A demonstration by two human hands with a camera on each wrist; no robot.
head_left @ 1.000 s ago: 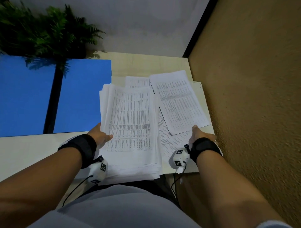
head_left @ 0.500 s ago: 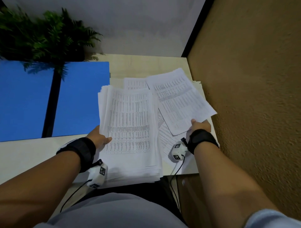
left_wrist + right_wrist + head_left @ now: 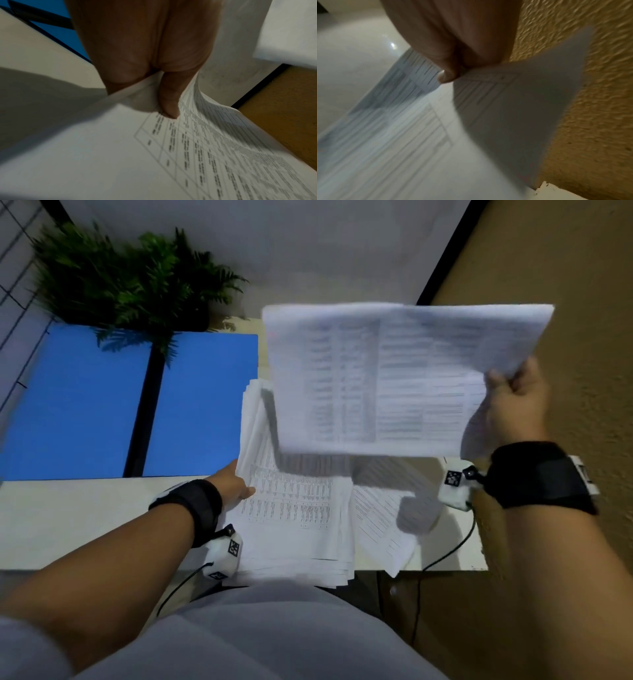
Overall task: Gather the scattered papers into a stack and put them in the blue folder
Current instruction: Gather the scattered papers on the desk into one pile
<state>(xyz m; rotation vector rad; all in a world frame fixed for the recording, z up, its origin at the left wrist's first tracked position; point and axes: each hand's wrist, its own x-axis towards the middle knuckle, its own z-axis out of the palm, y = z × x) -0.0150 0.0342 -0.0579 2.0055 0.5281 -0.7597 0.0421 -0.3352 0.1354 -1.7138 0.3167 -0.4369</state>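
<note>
A thick stack of printed papers (image 3: pixel 294 508) lies on the table's front edge, partly overhanging it. My left hand (image 3: pixel 233 484) grips its left edge, thumb on top (image 3: pixel 169 102), fingers hidden beneath the sheets (image 3: pixel 188 155). My right hand (image 3: pixel 513 398) pinches a bundle of printed sheets (image 3: pixel 394 378) by its right corner and holds it in the air above the table; the right wrist view shows the thumb (image 3: pixel 447 75) pressed on that bundle (image 3: pixel 419 135). A loose sheet (image 3: pixel 383 518) still lies right of the stack. The blue folder (image 3: pixel 202 405) lies open at the left.
A potted fern (image 3: pixel 130 278) stands behind the folder, its fronds hanging over it. A rough tan wall (image 3: pixel 582 320) runs close along the table's right side. The pale table (image 3: pixel 68 522) has bare surface in front of the folder. Wrist camera cables dangle off the front edge.
My right hand has taken hold of the sheets at the right and lifted them up off the table, swinging them leftward over the stack. The left hand has stayed on the stack's edge.
</note>
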